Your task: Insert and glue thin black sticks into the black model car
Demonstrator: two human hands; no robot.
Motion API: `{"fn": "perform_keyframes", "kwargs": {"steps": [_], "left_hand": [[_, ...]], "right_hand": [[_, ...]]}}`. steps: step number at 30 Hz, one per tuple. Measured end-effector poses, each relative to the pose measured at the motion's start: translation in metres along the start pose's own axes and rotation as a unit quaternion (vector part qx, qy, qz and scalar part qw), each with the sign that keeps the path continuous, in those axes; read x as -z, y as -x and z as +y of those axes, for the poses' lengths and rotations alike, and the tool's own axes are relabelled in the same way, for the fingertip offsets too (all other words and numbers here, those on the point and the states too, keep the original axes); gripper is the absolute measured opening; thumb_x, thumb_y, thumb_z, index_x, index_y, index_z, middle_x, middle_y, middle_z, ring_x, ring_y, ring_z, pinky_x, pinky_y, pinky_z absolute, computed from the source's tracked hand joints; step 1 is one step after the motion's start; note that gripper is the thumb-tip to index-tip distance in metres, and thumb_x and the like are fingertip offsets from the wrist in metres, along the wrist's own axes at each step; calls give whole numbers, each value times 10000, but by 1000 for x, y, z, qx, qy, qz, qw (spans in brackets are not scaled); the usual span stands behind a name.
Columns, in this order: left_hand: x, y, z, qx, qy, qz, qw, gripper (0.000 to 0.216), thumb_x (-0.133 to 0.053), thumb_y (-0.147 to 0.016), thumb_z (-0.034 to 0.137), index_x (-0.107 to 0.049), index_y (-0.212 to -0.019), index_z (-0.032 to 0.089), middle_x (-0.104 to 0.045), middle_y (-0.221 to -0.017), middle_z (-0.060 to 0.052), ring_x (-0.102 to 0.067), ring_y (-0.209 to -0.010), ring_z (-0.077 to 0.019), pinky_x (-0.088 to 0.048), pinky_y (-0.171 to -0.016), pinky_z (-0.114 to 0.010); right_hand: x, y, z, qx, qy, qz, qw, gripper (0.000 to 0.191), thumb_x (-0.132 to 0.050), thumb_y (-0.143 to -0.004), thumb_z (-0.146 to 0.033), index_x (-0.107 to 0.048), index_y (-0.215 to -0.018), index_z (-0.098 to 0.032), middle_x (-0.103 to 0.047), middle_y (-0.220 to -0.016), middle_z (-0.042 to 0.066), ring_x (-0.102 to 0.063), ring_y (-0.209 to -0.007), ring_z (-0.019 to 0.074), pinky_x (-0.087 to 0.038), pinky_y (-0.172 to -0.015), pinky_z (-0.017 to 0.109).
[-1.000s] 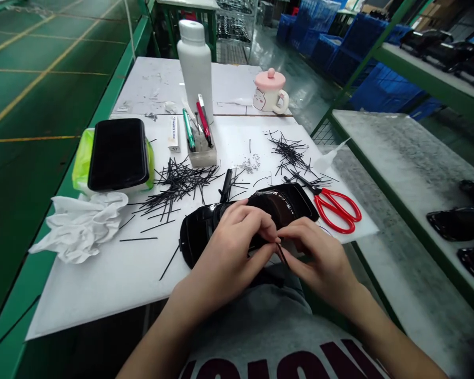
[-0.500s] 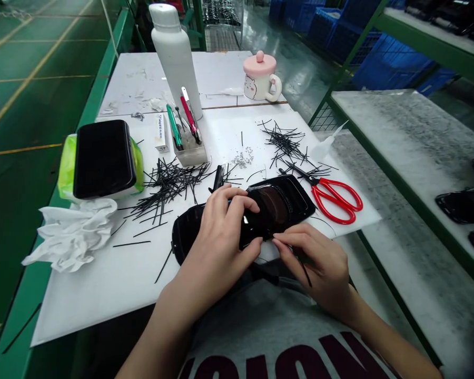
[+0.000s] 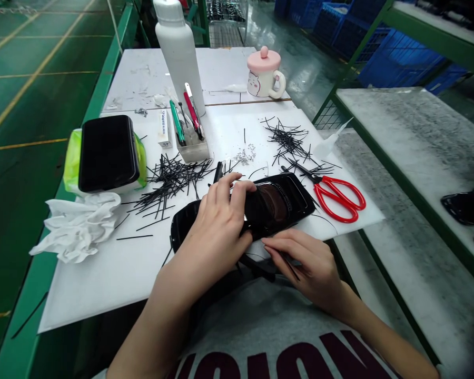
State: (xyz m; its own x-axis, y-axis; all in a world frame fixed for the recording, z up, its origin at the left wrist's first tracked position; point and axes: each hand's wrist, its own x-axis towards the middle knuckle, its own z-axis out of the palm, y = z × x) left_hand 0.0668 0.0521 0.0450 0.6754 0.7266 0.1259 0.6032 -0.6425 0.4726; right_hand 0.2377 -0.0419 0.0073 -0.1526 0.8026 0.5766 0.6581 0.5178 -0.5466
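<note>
A glossy black shell (image 3: 296, 202), shaped like a model car body, lies at the table's near edge. My left hand (image 3: 221, 216) is wrapped over its middle, fingers bent on top and thumb at the near side. Close by that thumb, my right hand (image 3: 306, 263) pinches a thin black strip (image 3: 291, 266), whose tail sticks out below the fingers. The strip's front end is hard to make out at the shell's near side. Red-handled scissors (image 3: 339, 199) lie partly open to the right of the shell. Loose black strips (image 3: 174, 179) are heaped beyond it, with another pile (image 3: 287, 138) farther right.
A clear holder (image 3: 193, 151) with pens stands before a white bottle (image 3: 181, 58). A lidded mug (image 3: 264, 73) is at the back. On the left are a phone-like black device (image 3: 108, 152) on a green pack and crumpled tissue (image 3: 79, 226). Shelving (image 3: 411, 137) flanks the right.
My right hand has slid a little left along the shell's near side, closer to my left thumb, still pinching the strip. My left hand keeps its hold. The view has shifted slightly.
</note>
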Motion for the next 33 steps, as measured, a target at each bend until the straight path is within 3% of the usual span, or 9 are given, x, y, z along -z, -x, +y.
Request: {"fn": "perform_keyframes", "kwargs": {"steps": [8, 14, 21, 26, 33], "left_hand": [[5, 6, -1, -10, 11, -2, 1000, 519, -522, -772, 10, -398, -1240, 199, -324, -1465, -176, -269, -1454, -319, -333, -1164, -524], [19, 17, -12, -15, 135, -34, 990, 412, -565, -848, 103, -448, -1218, 241, -372, -1480, -112, -330, -1449, -258, -358, -1159, -430], [19, 28, -32, 12, 249, 121, 961, 172, -544, -924, 115, -558, -1057, 224, -630, -1158, -49, -569, -1208, -212, -420, -1069, -365], [14, 28, -30, -13, 251, 132, 959, 130, -559, -931, 115, -581, -1011, 216, -651, -1053, -32, -562, -1201, -204, -423, -1056, -348], [11, 31, -30, -8, 255, 137, 957, 112, -545, -948, 127, -591, -1006, 211, -662, -1068, -31, -580, -1177, -193, -432, -1037, -333]], "right_hand": [[-5, 1, 0, -7, 29, -14, 999, 163, -586, -917, -59, -690, -1023, -127, -691, -708, 46, -628, -610, 144, -512, -582, 264], [-10, 4, -2, -55, 7, -26, 998, 179, -581, -928, -91, -705, -1048, -137, -714, -725, 43, -646, -608, 145, -507, -566, 264], [-18, 7, -8, -138, -35, -6, 990, 183, -607, -916, -129, -754, -1006, -189, -773, -794, 44, -709, -638, 160, -558, -588, 259], [-21, 8, -10, -135, -15, 0, 991, 175, -630, -905, -120, -753, -1007, -191, -780, -819, 47, -720, -667, 168, -566, -601, 259], [-16, 8, -10, -78, 36, -47, 995, 240, -572, -926, -86, -734, -1070, -191, -742, -758, 39, -676, -639, 156, -535, -587, 272]]}}
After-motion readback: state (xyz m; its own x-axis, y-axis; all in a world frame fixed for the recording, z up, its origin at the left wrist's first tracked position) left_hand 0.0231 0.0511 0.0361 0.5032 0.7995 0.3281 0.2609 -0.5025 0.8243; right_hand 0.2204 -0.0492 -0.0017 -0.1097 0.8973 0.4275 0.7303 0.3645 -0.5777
